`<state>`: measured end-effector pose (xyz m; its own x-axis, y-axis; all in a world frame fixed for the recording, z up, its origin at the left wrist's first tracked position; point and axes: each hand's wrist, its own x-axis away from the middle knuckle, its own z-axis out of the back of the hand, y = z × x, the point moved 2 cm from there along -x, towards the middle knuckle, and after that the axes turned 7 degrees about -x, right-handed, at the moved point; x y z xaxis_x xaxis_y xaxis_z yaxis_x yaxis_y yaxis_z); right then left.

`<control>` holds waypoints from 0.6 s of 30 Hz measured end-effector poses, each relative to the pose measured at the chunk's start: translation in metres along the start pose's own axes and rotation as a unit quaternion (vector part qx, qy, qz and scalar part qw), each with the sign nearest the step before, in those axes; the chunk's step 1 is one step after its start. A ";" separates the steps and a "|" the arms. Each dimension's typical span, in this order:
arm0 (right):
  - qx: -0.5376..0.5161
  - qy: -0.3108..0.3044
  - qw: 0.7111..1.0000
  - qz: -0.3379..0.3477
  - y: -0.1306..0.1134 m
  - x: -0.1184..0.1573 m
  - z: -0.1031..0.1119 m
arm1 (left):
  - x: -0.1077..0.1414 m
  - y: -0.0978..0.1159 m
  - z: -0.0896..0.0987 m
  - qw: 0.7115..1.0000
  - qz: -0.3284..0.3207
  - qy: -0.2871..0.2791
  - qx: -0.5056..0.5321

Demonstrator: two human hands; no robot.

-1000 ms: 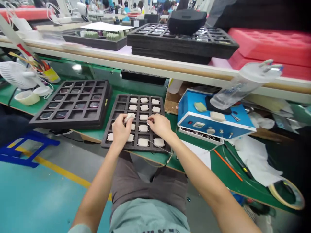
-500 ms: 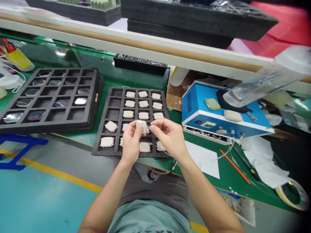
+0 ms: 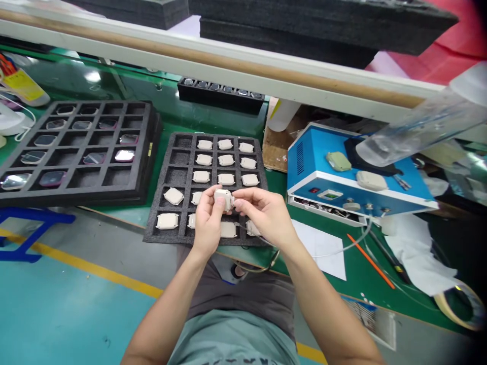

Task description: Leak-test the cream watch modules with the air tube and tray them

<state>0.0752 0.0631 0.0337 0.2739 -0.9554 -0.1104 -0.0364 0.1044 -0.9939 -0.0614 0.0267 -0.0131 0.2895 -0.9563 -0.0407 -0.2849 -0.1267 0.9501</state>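
My left hand (image 3: 208, 223) grips a cream watch-shaped case (image 3: 222, 198), thumb on its face, above a dark foam tray (image 3: 155, 234). Fingertips of my right hand (image 3: 266, 215) are pinched at the case's right edge, on a small part (image 3: 233, 201) too small to name. A thin tube runs from under my right hand toward a blue machine (image 3: 323, 167). Several similar cream cases lie in the tray's compartments, one of them (image 3: 167, 221) at the front left. Three compartments in the tray's left column hold no case.
A larger foam tray (image 3: 146, 167) with dark glassy pieces stands at the left. A clear cylinder (image 3: 414, 126) leans above the blue machine. White paper (image 3: 323, 248), an orange stick (image 3: 371, 261), crumpled tissue (image 3: 418, 253) and a tape roll (image 3: 458, 304) lie at the right. A shelf edge (image 3: 228, 61) crosses behind.
The view has shifted slightly. My right fingertips have closed in on the case's right edge, and the small part there now sits against the case. My left hand keeps its grip.
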 end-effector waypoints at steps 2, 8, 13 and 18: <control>-0.023 -0.020 0.999 -0.022 0.003 -0.001 0.000 | 0.000 0.000 -0.001 1.000 0.006 -0.017 -0.006; -0.042 -0.048 0.994 -0.093 0.012 -0.007 0.001 | 0.004 0.003 -0.003 0.998 0.001 -0.033 -0.062; -0.037 -0.058 0.991 -0.115 0.012 -0.018 -0.002 | 0.001 0.004 -0.004 0.997 0.001 -0.043 -0.071; -0.045 -0.010 0.996 -0.081 0.004 0.005 -0.001 | -0.004 0.007 -0.009 0.998 0.032 -0.036 0.043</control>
<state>0.0755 0.0584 0.0290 0.3019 -0.9520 0.0510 -0.0758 -0.0773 -0.9941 -0.0569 0.0320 -0.0034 0.2027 -0.9792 -0.0052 -0.3783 -0.0832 0.9219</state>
